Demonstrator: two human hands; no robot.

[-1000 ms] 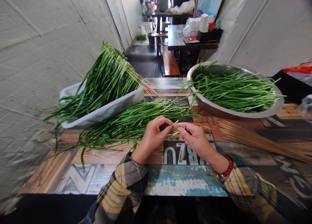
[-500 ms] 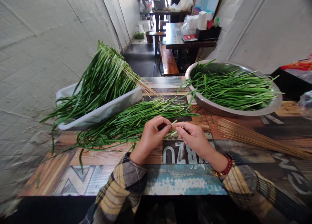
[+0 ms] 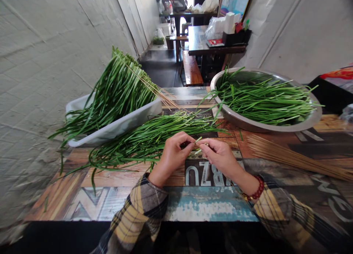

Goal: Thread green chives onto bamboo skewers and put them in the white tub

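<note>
My left hand and my right hand meet at the middle of the table, both pinched shut on the pale cut ends of a few chive stalks. The green blades of those stalks run left into a loose heap of chives lying on the table. A red bead bracelet sits on my right wrist. Whether a skewer is between my fingers, I cannot make out.
A white tray at the left holds skewered chives. A steel basin at the right holds more chives. Bamboo skewers lie at the right on the painted wooden table. Benches, tables and a person stand far back.
Both hands stay pinched on the stalk ends with only slight finger movement. The view shifted a little.
</note>
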